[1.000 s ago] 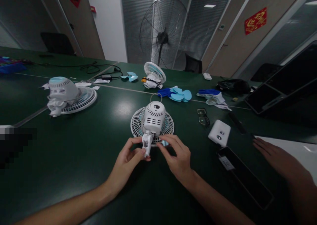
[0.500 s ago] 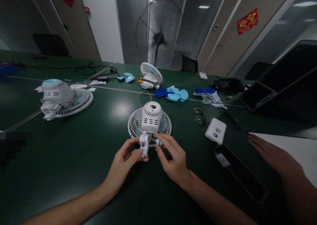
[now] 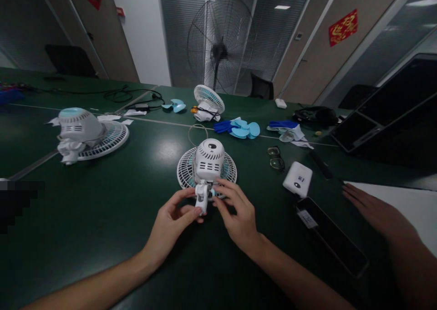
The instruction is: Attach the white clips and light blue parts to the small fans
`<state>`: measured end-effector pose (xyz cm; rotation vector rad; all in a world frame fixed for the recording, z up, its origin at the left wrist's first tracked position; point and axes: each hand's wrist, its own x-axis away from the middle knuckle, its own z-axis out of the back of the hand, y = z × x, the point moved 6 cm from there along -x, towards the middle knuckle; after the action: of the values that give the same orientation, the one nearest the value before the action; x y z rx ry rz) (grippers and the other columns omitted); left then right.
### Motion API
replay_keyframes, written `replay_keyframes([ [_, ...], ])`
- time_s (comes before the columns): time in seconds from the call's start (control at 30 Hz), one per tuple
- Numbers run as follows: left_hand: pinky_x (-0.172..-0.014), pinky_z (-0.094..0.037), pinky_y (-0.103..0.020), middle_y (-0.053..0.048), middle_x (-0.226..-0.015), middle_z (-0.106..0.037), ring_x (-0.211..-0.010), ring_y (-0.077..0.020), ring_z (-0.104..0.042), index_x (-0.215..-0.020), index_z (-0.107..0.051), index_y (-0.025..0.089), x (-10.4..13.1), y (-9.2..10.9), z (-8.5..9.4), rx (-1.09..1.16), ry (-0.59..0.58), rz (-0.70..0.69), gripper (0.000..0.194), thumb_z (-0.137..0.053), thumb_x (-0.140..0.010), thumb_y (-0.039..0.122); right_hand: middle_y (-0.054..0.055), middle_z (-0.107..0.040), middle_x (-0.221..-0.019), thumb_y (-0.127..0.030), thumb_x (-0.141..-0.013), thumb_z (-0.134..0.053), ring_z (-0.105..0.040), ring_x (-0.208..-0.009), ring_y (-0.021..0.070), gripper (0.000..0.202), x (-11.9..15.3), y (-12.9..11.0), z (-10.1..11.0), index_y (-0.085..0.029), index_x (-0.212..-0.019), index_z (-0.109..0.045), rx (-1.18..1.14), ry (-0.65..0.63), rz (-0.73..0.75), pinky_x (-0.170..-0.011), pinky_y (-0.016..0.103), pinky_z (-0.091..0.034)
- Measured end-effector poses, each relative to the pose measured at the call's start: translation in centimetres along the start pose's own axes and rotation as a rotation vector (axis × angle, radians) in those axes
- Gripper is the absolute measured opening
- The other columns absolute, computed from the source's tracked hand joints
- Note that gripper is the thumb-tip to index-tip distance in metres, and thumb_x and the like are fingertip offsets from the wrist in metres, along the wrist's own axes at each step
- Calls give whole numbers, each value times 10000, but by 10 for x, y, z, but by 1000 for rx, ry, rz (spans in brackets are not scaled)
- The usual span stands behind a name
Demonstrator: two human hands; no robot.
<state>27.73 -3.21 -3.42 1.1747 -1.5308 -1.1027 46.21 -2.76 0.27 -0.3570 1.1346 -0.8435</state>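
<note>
A small white fan (image 3: 209, 160) lies face down on its round grille (image 3: 185, 171), its vented motor housing upward. At its near end is a white clip-like bracket (image 3: 201, 198), which my left hand (image 3: 174, 214) pinches between thumb and fingers. My right hand (image 3: 239, 214) is closed around a small light blue knob (image 3: 214, 191) at the bracket's right side. Whether the knob's shaft sits inside the bracket I cannot tell. The fan's cable (image 3: 196, 127) loops behind the housing.
Another white fan (image 3: 82, 130) lies at left, a third fan (image 3: 208, 104) at the back. Light blue blades (image 3: 246, 129), blue gloves (image 3: 223, 126), glasses (image 3: 276, 158), a white box (image 3: 297, 179) and a black phone-like slab (image 3: 331, 237) lie about. Another person's hand (image 3: 378, 210) rests at right.
My right hand has brought the light blue knob slightly left, up against the bracket. The bracket in my left hand has shifted slightly right and up.
</note>
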Motion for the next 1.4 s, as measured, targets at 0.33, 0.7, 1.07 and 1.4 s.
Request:
replay_keyframes([
  [0.33, -783, -592, -325, -84, -1155, -723, -747, -154, -702, -1283, -637, 181, 2, 6, 1, -37, 30, -27, 509, -821, -850, 378, 75, -702, -1363, -11, -1006, -494, -686, -1256, 210, 573, -3, -5, -1, -275, -1511, -552, 162, -96, 198, -1065, 378, -610],
  [0.7, -743, -618, -347, -100, -1216, -688, -711, -141, -677, -1275, -629, 192, 3, 6, -3, -64, 32, -54, 521, -817, -831, 388, 90, -683, -1397, -45, -1023, -496, -674, -1282, 223, 533, 0, -7, -6, -278, -1497, -573, 169, -132, 246, -1065, 396, -612],
  [1.07, -705, -552, -298, -29, -828, -730, -692, -151, -646, -1299, -631, 148, 1, 8, -4, -70, -45, -12, 547, -827, -837, 365, 63, -753, -1285, -56, -1020, -580, -723, -1196, 206, 406, -6, -10, -4, -249, -1373, -633, 89, -76, 203, -1022, 419, -633],
  [1.4, -709, -534, -270, -55, -972, -726, -772, -139, -648, -1340, -595, 168, -6, 5, -1, -27, -190, -2, 553, -825, -864, 330, 67, -771, -1197, -67, -986, -641, -747, -1113, 207, 349, -2, -13, 3, -231, -1290, -687, 92, -25, 186, -951, 366, -654],
])
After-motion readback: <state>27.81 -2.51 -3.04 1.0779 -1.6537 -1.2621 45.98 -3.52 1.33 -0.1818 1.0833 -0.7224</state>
